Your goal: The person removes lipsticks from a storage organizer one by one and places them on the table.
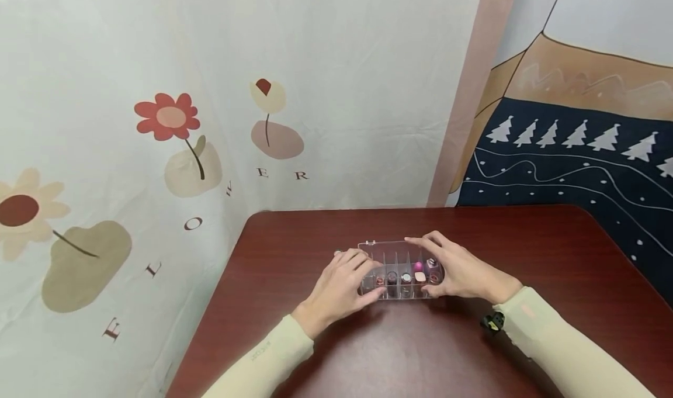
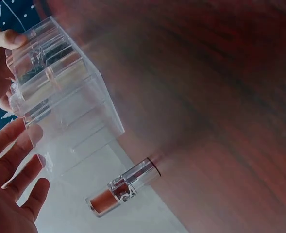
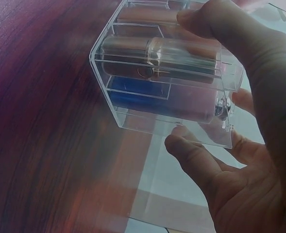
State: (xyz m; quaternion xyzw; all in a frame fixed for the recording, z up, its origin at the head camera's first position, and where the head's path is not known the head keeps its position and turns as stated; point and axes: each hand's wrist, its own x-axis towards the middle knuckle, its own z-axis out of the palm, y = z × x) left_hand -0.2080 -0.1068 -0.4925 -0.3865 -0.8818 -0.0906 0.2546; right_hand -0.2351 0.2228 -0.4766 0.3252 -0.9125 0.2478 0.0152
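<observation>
A clear plastic lipstick organizer (image 1: 398, 259) with divided compartments stands on the table between both hands. Several lipsticks and cosmetic tubes fill part of it, among them a gold tube (image 3: 181, 60) and a blue-and-pink tube (image 3: 155, 99). My right hand (image 1: 462, 269) grips the right end, thumb at the front and fingers toward the back. Around the left end, my left hand (image 1: 339, 284) has its thumb at the front edge and other fingers over the side and back. A clear lip gloss tube (image 2: 123, 187) with an orange-brown end stands just beyond that hand, mostly hidden in the head view.
The reddish-brown table (image 1: 399, 351) extends around the organizer. Behind it hangs a pale curtain (image 1: 357, 94) printed with flowers and letters; a dark blue tree-patterned cloth (image 1: 557, 170) hangs at the right. Something small and black (image 1: 492, 322) sits by the right sleeve.
</observation>
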